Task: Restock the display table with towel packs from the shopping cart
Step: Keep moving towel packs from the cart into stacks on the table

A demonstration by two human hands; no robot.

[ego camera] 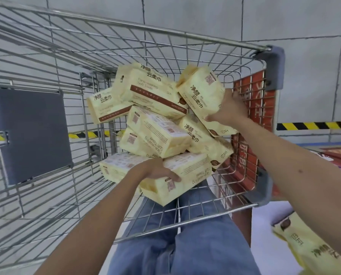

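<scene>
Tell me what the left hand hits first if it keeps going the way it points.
The left hand grips the lowest towel pack, thumb across its top. Pointing up and right, it would probably press first into the pack above; its fingers are hidden, so depth is unclear.

corner pack (308, 249) cut off, cart (272, 62) cropped left

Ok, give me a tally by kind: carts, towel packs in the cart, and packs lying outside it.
Shopping cart: 1
Towel packs in it: 8 visible
Towel pack outside it: 1
Total: 10
</scene>
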